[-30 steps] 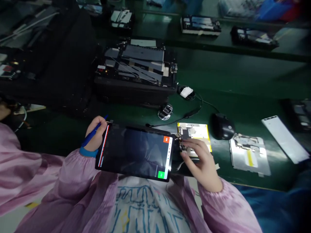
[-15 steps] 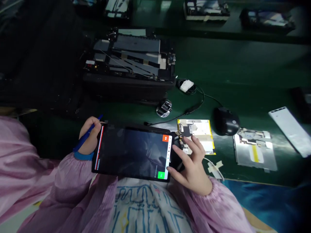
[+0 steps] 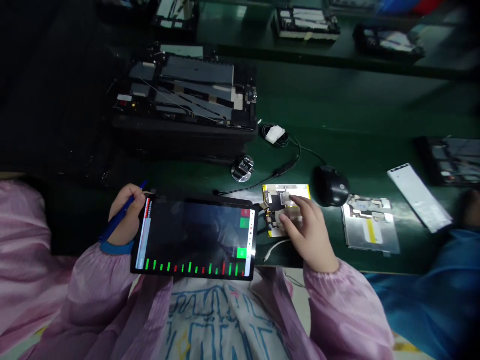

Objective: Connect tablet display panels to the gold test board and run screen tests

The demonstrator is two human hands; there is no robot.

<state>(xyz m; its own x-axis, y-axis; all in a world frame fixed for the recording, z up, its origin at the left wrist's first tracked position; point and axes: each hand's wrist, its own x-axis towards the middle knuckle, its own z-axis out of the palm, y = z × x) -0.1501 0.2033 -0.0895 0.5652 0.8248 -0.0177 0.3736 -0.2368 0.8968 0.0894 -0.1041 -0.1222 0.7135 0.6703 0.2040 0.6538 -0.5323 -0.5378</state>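
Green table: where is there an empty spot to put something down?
Biggest bare patch: the green table behind the mouse, right of the black tray. A smaller dark strip looks bare beyond the left hand and its pen. Crowded around the right hand: circuit board, mouse, metal plate.

This is a workshop where tablets get built or fixed; a long green bench [image 3: 356, 115] fills the view; at 11 o'clock sits a stack of opened tablets [image 3: 187, 95] with bare insides; more opened devices [image 3: 305, 22] lie at 12 o'clock; the tablet [image 3: 195, 235] at 6 o'clock shows red and green test bars.
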